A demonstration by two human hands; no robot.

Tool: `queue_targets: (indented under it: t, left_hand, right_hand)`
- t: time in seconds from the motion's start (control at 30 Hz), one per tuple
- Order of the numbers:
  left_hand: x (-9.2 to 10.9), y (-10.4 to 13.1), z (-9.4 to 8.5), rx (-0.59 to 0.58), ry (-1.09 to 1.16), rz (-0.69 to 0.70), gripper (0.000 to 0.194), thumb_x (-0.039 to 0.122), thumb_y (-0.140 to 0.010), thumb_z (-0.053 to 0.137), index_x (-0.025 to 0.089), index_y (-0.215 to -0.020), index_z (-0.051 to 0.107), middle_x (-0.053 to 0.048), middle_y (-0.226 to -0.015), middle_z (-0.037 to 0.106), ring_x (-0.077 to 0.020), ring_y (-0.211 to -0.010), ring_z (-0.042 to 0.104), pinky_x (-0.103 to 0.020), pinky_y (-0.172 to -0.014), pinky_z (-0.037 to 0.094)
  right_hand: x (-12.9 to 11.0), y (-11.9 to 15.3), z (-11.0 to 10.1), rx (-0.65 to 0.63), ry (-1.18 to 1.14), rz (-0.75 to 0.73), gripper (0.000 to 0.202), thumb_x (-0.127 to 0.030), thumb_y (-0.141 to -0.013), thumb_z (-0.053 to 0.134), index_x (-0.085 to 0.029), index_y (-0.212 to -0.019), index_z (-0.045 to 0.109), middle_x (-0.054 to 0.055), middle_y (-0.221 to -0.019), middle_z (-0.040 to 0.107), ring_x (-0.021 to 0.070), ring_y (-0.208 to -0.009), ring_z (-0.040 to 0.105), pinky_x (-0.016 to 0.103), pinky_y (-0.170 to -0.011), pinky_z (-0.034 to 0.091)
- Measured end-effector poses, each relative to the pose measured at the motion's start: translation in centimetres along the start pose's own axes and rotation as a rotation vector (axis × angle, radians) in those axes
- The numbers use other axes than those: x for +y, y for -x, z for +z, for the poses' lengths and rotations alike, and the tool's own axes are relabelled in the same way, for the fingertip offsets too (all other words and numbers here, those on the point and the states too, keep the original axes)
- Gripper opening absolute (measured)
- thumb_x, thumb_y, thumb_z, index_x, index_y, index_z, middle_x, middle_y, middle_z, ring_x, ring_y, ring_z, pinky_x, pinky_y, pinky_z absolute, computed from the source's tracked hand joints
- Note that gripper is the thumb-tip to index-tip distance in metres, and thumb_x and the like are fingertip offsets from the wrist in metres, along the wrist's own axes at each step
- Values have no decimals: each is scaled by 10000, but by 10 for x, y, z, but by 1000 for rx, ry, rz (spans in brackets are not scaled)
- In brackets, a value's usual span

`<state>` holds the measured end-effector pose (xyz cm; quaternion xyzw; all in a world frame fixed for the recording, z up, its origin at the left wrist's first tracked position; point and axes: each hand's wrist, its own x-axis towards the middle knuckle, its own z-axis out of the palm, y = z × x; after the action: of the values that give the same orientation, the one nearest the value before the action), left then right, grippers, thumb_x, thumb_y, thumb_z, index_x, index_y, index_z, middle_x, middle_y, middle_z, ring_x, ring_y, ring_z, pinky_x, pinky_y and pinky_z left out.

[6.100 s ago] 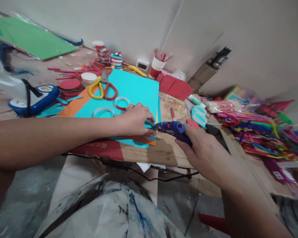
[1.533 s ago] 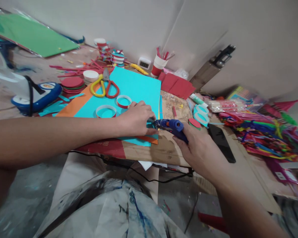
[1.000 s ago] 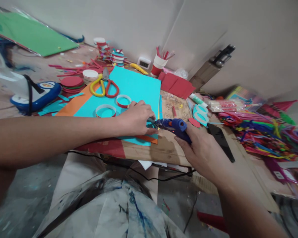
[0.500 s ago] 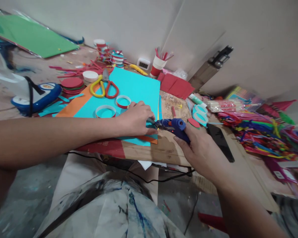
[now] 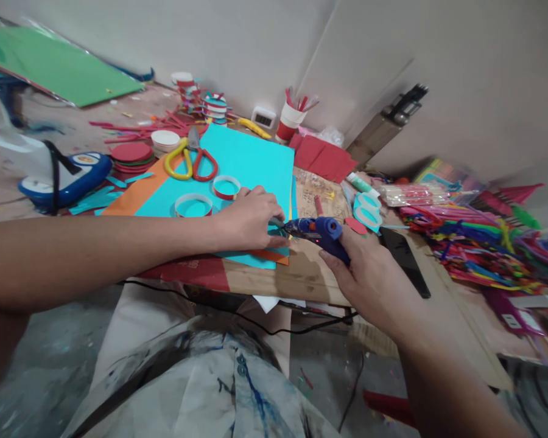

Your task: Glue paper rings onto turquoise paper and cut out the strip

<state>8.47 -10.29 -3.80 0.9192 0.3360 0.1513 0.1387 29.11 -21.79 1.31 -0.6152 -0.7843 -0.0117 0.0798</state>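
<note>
My right hand [image 5: 365, 267] is wrapped round the grip of a blue hot glue gun [image 5: 326, 234], which has a small red light lit on its side. Its nozzle points left and meets the fingertips of my left hand [image 5: 256, 219]. Those fingers are curled in a pinch over the turquoise paper sheet [image 5: 256, 155]; a small greyish piece shows between them, too shadowed to name. Just behind my left hand lie two paper rings, a larger one [image 5: 194, 205] and a smaller one [image 5: 226, 187]. Scissors [image 5: 192, 161] with yellow and red handles rest farther back on the sheet.
Red paper discs [image 5: 131, 152] and white discs [image 5: 165, 141] are stacked at the left. A black phone [image 5: 405, 261] lies right of my right hand, near bundled pipe cleaners [image 5: 475, 243]. A black cord [image 5: 274, 333] hangs along the table's front edge. Red paper [image 5: 324, 158] lies at the back.
</note>
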Motion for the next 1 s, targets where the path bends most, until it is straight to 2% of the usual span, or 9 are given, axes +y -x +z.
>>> queue_targets:
  t: [0.2,0.6,0.73,1.0]
  left_hand:
    - [0,0,-1,-6,-1,3,428,578,-853,711,220,-1076,780,-105,-1087,711,-332,-1117,556,-444,-897,384]
    - [1,0,-1,-16,-5,-7,437,568,-857,707,216,-1108,772,-104,-1106,710,-335,-1136,553,-448,-901,385]
    - [2,1,-2,-17,-1,-16,408,555,-861,710,218,-1080,776,-102,-1104,714,-328,-1146,550,-443,-913,381]
    - [4,1,-4,-10,-3,-20,430,588,-864,690,198,-1022,775,-116,-1074,714,-337,-1099,571,-451,-894,396]
  right_hand:
    - [-2,-3,0,-37,1,29,141,-265,-982,469,-191,-1020,584,109,-886,699,265,-782,651,331,-645,415]
    - [4,-3,0,-27,25,9,162,-300,-996,468,-190,-1003,587,98,-865,689,253,-764,626,326,-629,393]
    - [9,-6,-8,-3,24,6,157,-316,-978,491,-199,-975,596,76,-803,671,242,-728,611,320,-623,388]
    - [13,-17,-22,-88,-91,13,153,-341,-967,516,-208,-909,566,57,-793,679,207,-668,581,300,-587,374]
